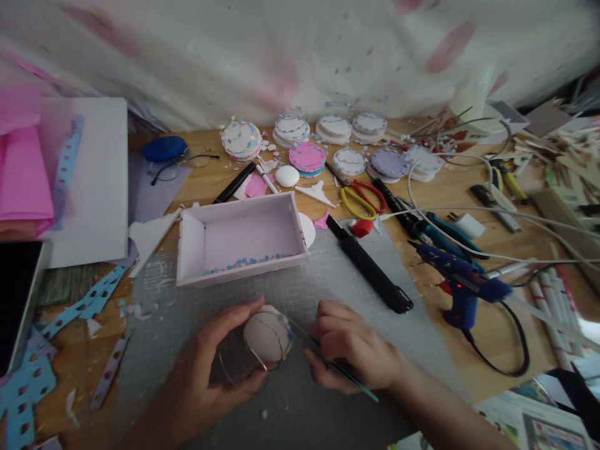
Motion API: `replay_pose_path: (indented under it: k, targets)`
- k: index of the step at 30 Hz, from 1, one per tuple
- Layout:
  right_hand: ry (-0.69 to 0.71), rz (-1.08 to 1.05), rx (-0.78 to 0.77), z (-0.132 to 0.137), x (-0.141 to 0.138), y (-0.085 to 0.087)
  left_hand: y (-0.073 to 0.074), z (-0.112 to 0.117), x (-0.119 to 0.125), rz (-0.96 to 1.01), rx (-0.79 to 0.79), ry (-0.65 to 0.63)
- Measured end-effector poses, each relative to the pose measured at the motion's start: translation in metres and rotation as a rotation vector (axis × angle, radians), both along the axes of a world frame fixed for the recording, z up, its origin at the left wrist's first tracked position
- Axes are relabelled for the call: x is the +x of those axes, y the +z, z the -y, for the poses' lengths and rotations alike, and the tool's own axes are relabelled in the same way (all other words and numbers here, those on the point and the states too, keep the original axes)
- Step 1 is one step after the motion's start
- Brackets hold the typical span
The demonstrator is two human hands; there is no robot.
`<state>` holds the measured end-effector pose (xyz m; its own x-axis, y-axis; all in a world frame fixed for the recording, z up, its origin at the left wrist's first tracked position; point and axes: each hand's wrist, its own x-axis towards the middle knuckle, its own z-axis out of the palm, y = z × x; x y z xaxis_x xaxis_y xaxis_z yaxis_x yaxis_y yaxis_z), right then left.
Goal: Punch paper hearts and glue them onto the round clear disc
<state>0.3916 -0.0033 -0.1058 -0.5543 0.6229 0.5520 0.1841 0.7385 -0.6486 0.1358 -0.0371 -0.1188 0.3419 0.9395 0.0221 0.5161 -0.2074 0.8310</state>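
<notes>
Tweezers (355,380) clamped in the right hand (349,340) point at the white disc (263,337) gripped by the left hand (201,359).

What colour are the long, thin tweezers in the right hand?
The long, thin tweezers are teal, showing best in the head view.

Disc (266,335) before tray (255,232), cutter (375,270) right, glue gun (462,281) farther right
</notes>
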Motion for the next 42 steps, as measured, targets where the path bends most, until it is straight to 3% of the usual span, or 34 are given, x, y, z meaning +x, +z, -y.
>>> replay_pose_path:
  k: [7, 12, 16, 23, 42]
  targets:
    - [-0.08, -0.193, -0.069, 0.004, -0.001, -0.002, 0.002, -0.002, 0.002, -0.031, 0.044, 0.02]
    - [-0.196, -0.391, -0.287, 0.007, 0.0, -0.007, -0.002, -0.002, 0.003, -0.056, 0.158, 0.039]
    - [-0.174, -0.433, -0.433, 0.007, 0.0, -0.007, -0.002, -0.004, 0.003, -0.032, 0.167, -0.005]
    - [-0.093, -0.393, -0.535, 0.007, -0.001, -0.002, 0.008, -0.009, 0.004, 0.047, 0.31, -0.118]
    - [-0.055, -0.341, -0.496, 0.006, -0.004, 0.001, 0.005, -0.009, 0.004, 0.055, 0.285, -0.153]
